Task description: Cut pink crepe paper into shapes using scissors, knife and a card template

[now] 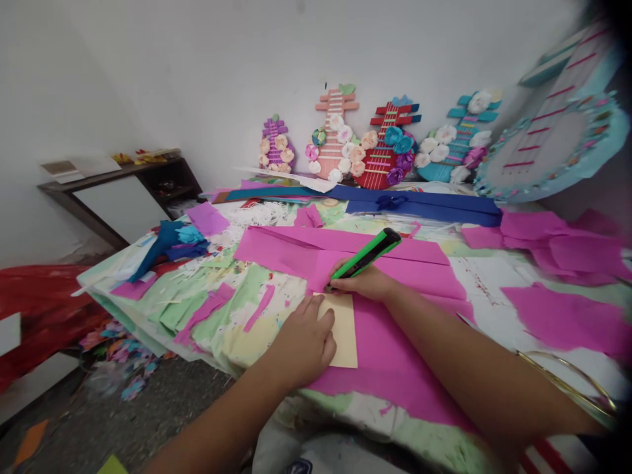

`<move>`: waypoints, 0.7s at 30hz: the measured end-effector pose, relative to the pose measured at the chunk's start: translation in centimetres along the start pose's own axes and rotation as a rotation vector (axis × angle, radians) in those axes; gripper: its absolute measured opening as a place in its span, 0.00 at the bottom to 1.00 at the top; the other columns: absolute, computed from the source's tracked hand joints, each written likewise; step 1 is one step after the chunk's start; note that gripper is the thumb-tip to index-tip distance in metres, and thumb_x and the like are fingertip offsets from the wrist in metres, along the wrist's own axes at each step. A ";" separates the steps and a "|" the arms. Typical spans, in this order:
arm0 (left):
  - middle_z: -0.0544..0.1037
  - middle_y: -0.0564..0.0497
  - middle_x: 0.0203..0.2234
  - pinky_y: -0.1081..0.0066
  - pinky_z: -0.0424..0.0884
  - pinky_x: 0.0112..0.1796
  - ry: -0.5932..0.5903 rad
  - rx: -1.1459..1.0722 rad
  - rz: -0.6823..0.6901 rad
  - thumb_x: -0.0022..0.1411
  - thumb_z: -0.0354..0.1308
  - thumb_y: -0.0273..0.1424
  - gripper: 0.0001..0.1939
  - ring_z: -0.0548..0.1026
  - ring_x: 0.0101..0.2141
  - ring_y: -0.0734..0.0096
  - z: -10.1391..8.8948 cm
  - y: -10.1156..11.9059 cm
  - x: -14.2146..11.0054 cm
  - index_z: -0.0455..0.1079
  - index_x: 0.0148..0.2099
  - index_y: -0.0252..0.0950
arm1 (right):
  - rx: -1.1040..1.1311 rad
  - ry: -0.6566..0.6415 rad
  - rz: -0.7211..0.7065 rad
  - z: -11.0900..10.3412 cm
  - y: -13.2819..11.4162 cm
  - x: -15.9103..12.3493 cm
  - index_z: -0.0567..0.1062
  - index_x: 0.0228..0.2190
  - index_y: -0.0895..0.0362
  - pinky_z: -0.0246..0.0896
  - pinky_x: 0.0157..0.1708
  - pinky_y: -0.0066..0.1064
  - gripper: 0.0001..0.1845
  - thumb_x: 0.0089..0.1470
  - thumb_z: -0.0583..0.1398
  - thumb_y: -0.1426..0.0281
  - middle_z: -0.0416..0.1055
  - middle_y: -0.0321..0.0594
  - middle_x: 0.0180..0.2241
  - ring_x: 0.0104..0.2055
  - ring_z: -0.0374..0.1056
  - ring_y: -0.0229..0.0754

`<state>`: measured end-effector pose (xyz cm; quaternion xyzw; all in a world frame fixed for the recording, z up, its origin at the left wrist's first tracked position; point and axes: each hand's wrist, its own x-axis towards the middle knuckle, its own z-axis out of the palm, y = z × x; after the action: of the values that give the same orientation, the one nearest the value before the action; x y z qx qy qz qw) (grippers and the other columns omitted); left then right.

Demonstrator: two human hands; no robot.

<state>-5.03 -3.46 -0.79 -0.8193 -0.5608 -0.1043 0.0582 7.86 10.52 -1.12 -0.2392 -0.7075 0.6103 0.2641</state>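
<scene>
My right hand (363,284) is closed around a green and black box cutter (370,253), held at a slant with its lower end down at the top edge of a pale yellow card (348,329). Its blade is too small to make out. My left hand (309,339) lies over the card's left part and presses it down, fingers stretched out, holding nothing. Beneath the card spreads a large sheet of bright pink paper (385,368). More folded pink paper (419,257) lies just beyond my right hand.
Decorated paper guitars, including a red one (379,161), lean against the wall. A dark blue strip (434,207) lies before them. Pink pieces (567,247) are piled on the right, and blue scraps (165,247) on the left. A low cabinet (118,207) stands beyond the table's left side.
</scene>
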 end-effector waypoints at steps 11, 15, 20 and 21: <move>0.65 0.38 0.47 0.56 0.56 0.49 -0.021 0.081 0.035 0.53 0.46 0.27 0.14 0.59 0.49 0.54 -0.1 -0.1 0.1 0.63 0.42 0.30 | -0.136 -0.063 -0.048 -0.4 -0.4 0.0 0.70 0.28 0.59 0.61 0.24 0.25 0.10 0.40 0.60 0.68 0.69 0.35 0.23 0.22 0.64 0.32; 0.65 0.37 0.47 0.57 0.54 0.50 -0.025 0.061 0.080 0.53 0.45 0.25 0.16 0.60 0.49 0.56 -0.2 -0.1 0.2 0.64 0.44 0.28 | -0.100 -0.014 -0.026 -0.5 -0.4 -0.2 0.70 0.27 0.59 0.63 0.26 0.26 0.09 0.39 0.60 0.68 0.71 0.36 0.24 0.24 0.66 0.34; 0.64 0.38 0.49 0.55 0.54 0.50 -0.031 0.051 0.078 0.55 0.45 0.27 0.22 0.60 0.49 0.55 -0.1 -0.1 0.1 0.59 0.53 0.30 | -0.030 0.032 -0.021 -0.8 -0.1 -0.3 0.69 0.26 0.60 0.64 0.27 0.28 0.10 0.38 0.61 0.68 0.71 0.37 0.24 0.25 0.68 0.35; 0.64 0.38 0.49 0.55 0.54 0.49 -0.033 0.055 0.075 0.55 0.45 0.27 0.22 0.60 0.49 0.54 -0.2 -0.1 0.1 0.60 0.53 0.30 | -0.050 0.018 -0.038 -0.8 -0.1 -0.3 0.69 0.26 0.60 0.63 0.27 0.28 0.09 0.38 0.61 0.69 0.70 0.37 0.23 0.25 0.67 0.35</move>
<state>-5.11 -3.36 -0.60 -0.8394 -0.5332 -0.0731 0.0753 8.59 10.94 -0.92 -0.2378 -0.7244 0.5852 0.2761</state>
